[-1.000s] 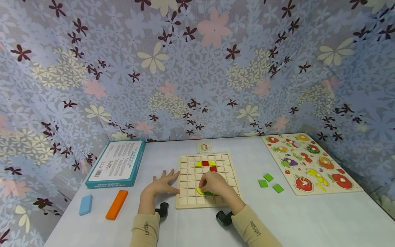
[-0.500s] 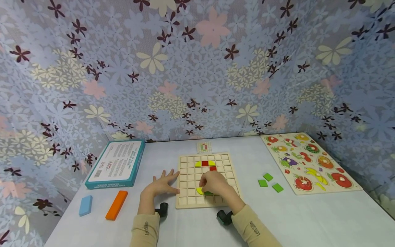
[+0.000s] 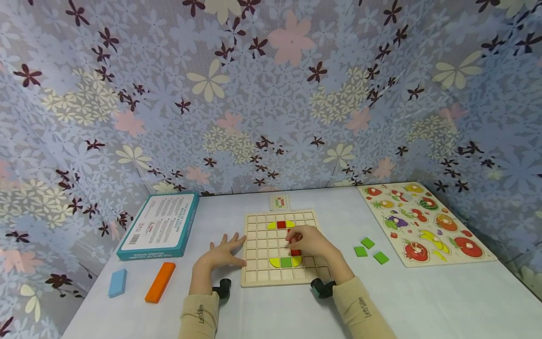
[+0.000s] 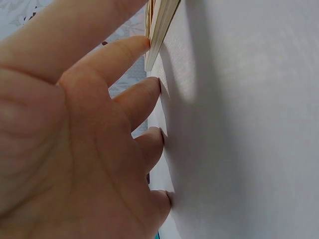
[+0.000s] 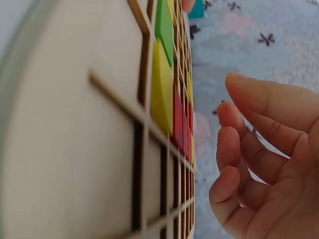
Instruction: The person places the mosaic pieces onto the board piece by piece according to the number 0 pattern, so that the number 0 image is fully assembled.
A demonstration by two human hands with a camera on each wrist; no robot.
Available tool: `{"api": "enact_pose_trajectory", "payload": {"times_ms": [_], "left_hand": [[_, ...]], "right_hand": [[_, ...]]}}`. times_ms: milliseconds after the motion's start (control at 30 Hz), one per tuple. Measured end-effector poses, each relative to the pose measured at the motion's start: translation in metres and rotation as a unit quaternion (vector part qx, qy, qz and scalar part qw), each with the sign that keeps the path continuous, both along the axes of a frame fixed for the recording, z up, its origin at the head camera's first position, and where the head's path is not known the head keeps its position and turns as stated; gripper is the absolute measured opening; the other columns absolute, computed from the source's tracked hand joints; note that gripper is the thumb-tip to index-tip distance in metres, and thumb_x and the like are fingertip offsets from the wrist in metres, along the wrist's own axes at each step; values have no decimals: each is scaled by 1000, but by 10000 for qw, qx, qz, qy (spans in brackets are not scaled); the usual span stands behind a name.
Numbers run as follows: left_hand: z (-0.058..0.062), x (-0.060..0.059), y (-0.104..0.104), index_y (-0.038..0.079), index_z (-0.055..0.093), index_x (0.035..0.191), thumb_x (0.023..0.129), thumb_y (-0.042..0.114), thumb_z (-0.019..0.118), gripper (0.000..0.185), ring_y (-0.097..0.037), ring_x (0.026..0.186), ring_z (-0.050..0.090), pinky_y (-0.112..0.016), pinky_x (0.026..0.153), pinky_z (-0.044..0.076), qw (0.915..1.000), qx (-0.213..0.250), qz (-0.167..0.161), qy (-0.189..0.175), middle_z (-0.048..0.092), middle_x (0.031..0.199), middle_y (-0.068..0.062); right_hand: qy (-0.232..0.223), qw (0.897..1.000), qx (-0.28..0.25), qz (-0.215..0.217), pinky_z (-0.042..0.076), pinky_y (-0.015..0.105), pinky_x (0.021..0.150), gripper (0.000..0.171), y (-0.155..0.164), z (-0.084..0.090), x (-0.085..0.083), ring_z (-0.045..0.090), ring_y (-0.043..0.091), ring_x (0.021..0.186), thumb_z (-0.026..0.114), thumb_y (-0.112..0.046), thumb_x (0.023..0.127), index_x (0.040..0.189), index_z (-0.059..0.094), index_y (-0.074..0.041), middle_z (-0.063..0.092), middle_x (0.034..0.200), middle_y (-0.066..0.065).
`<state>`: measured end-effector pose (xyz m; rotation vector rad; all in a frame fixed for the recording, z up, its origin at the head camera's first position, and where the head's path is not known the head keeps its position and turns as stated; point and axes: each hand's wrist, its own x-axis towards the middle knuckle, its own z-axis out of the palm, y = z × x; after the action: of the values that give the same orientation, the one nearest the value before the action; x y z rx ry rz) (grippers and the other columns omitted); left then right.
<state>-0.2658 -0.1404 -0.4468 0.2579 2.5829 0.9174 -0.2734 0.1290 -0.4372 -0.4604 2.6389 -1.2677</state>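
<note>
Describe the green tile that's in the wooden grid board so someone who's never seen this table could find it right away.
Start at the wooden grid board in the middle of the table, between the teal box and the fruit puzzle. Near its front edge, just below the right hand, sits a short row of three tiles. The green tile is the square middle one, flanked by two yellow curved pieces, unlike the loose green tiles lying off the board.

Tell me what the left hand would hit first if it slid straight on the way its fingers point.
Probably the wooden grid board: the left hand lies flat on the white table, fingertips at the board's left edge.
</note>
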Motion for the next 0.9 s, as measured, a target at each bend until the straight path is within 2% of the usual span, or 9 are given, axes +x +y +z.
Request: {"api": "enact_pose_trajectory", "payload": {"times_ms": [233,400,667,900], "left_hand": [[2,2,-2,13,37,142,71,30,76,83,-40,139,-4,-64,103,-16,9999,129,-83,43,19,152,-17],[1,0,0,13,37,142,72,26,75,82,-39,140,-3,-63,105,-14,10000,65,-5,0,19,152,-15],[-4,-1,-1,12,37,142,72,27,76,82,-40,140,-3,-64,104,-12,10000,1,-26,55,19,152,-16],[-4,-3,-1,13,37,142,72,26,76,82,-40,140,-4,-64,104,-13,10000,21,-1,39,19,152,-15]], "right_hand": [[-28,9990,-167,-403,43,27,60,11,21,2,-4,50,18,72,66,-4,80,91,65,-3,56,79,4],[17,9983,-242,-531,45,28,60,14,38,1,-6,50,18,73,67,-3,79,92,64,0,55,79,6],[-99,9955,-115,-931,43,28,62,19,58,6,-4,50,19,75,65,-4,80,98,64,2,56,80,6],[44,9933,-104,-1152,44,29,66,21,78,6,-5,53,19,79,64,-3,80,100,64,3,59,83,8]]}}
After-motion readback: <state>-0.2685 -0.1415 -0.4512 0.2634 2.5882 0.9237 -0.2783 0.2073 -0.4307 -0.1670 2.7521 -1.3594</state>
